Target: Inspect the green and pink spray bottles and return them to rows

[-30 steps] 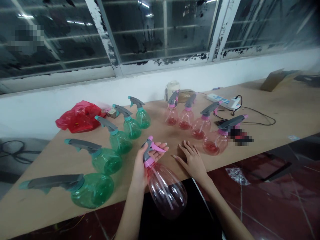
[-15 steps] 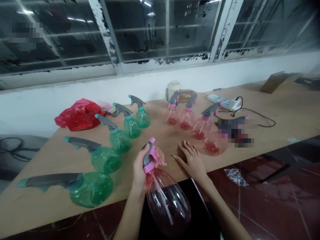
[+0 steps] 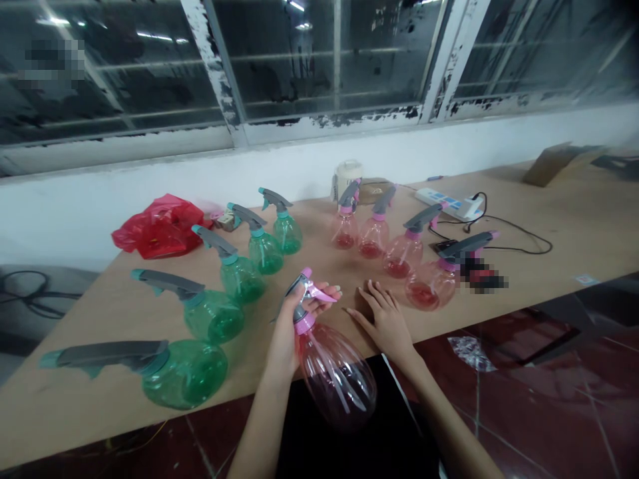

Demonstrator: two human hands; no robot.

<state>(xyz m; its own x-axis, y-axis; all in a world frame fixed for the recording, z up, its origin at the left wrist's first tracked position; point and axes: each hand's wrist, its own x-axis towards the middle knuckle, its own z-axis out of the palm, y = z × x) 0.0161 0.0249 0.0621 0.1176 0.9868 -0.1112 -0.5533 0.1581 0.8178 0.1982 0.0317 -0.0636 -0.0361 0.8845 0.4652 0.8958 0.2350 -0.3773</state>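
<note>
My left hand (image 3: pixel 294 319) holds a pink spray bottle (image 3: pixel 339 379) by its grey head, near the pink collar. The fingers extend under the pink trigger, and the bottle's clear pink body tilts down toward me over the front edge of the table. Resting flat on the tabletop, my right hand (image 3: pixel 382 322) has its fingers spread and nothing in it. To the left, several green spray bottles (image 3: pixel 184 372) form a slanting row. Several more pink spray bottles (image 3: pixel 429 286) make a row on the right, the closest one just beyond my right hand's fingers.
A crumpled red plastic bag (image 3: pixel 162 226) lies at the table's back left. Along the wall are a white container (image 3: pixel 348 178) and a power strip (image 3: pixel 449 204) with a black cable. A cardboard piece (image 3: pixel 556 163) stands far right.
The held bottle has risen slightly and its trigger now swings outward from the head. My left fingers have straightened from their curl around it. The right hand stays in place.
</note>
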